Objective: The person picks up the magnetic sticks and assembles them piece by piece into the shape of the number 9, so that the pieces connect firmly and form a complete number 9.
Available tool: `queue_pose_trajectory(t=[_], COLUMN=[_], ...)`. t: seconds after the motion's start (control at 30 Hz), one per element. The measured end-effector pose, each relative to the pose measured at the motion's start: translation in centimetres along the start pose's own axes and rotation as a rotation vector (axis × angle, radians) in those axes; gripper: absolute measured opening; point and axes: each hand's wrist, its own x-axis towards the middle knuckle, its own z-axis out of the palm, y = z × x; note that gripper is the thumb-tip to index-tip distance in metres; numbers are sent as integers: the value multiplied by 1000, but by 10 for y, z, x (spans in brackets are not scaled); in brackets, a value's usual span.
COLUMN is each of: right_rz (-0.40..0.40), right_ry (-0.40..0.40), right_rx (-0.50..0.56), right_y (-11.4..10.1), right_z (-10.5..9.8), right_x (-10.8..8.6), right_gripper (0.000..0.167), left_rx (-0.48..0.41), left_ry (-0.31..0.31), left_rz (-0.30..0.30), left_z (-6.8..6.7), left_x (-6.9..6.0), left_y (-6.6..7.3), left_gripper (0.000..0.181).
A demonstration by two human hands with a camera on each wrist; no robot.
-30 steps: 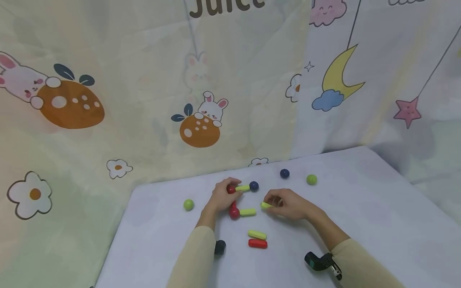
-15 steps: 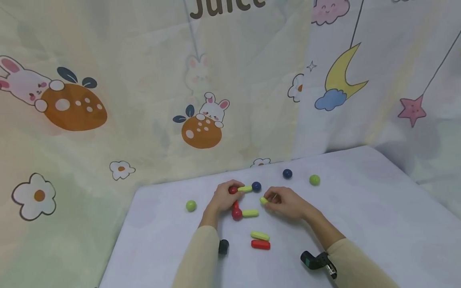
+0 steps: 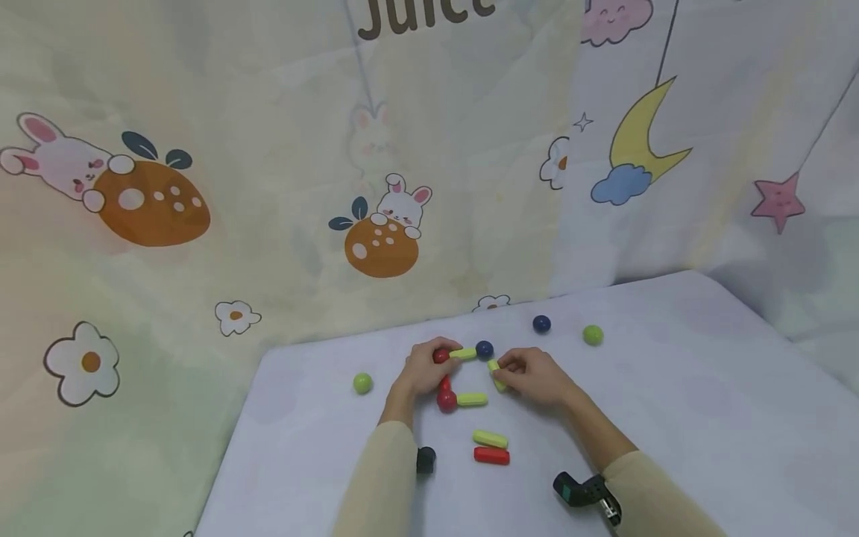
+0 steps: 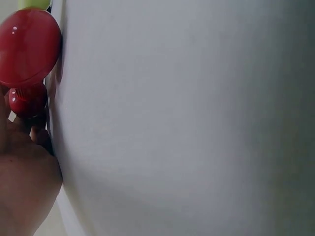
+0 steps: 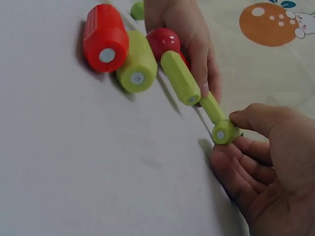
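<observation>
In the head view, my left hand [image 3: 423,369] holds a red ball [image 3: 441,356] at the joined pieces' corner. From it a yellow-green rod [image 3: 463,353] runs right to a dark blue ball [image 3: 485,350]. A red rod [image 3: 445,383], partly covered by the hand, leads to a nearer red ball [image 3: 447,400] with another yellow-green rod attached [image 3: 473,400]. My right hand [image 3: 537,377] pinches a loose yellow-green rod [image 3: 496,375] between thumb and fingers, just below the blue ball. A silvery disc shows on this rod's end [image 5: 220,134] in the right wrist view.
Nearer the person lie a yellow-green rod [image 3: 490,438] and a red rod [image 3: 491,455], side by side. A dark blue ball [image 3: 541,324] and a green ball [image 3: 593,335] are at the back right. Another green ball [image 3: 362,383] sits left of the left hand.
The right hand has come closer to the blue ball and turned its rod from roughly sideways to pointing away from the person. The left hand keeps its hold; the head view has shifted slightly.
</observation>
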Motion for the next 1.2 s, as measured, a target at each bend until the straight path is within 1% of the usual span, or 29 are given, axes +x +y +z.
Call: queue_pose_trajectory(t=[0.1, 0.2, 0.3, 0.43, 0.57, 0.8, 1.03, 1.2], right_rz=[40, 82, 118, 153, 187, 220, 235, 235], right_ry=[19, 32, 46, 66, 71, 66, 66, 69], right_rx=[33, 44, 31, 5, 1, 7, -24, -18], right_y=[1, -3, -7, -10, -14, -18, -17, -17], right_z=[1, 5, 8, 8, 9, 10, 10, 12], right_x=[1, 4, 5, 8, 8, 6, 7, 7], right_gripper=[24, 25, 26, 29, 31, 34, 33, 31], left_rx=[-3, -7, -3, -2, -10, -18, -21, -24], left_ry=[1, -8, -14, -20, -25, -24, -27, -20], left_rz=[-16, -29, -30, -29, -34, -51, -35, -35], left_z=[3, 0, -2, 0, 1, 1, 3, 3], left_x=[0, -1, -2, 1, 2, 0, 2, 3], left_y=[1, 2, 1, 0, 1, 1, -1, -3], left_gripper=[25, 25, 25, 25, 26, 24, 25, 25])
